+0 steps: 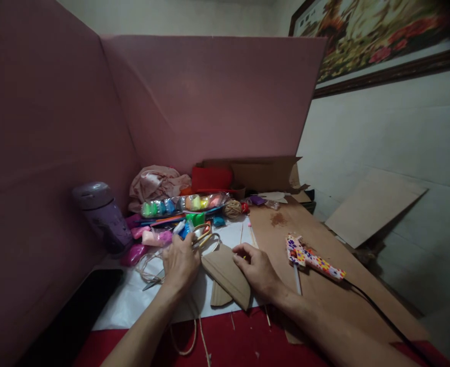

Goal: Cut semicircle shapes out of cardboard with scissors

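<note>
My left hand (181, 260) is closed around a pair of scissors (209, 237). Their gold-coloured loops stick out past my fingers, and a blade points down and left on the white sheet. Just to the right lies a fan-shaped cardboard piece (228, 272), with a smaller cardboard strip (220, 295) partly hidden beneath it. The fingers of my right hand (256, 267) pinch the right edge of the fan-shaped piece. Loose twine (146, 265) lies beside my left hand, and more trails over the red cloth in front.
A patterned glue gun (313, 259) with a black cord rests on the brown board (343, 306) at right. Packs of coloured clay (186, 203) and a twine ball (232, 208) sit behind my hands. A purple bottle (104, 216) and dark flat object (79, 311) are at left.
</note>
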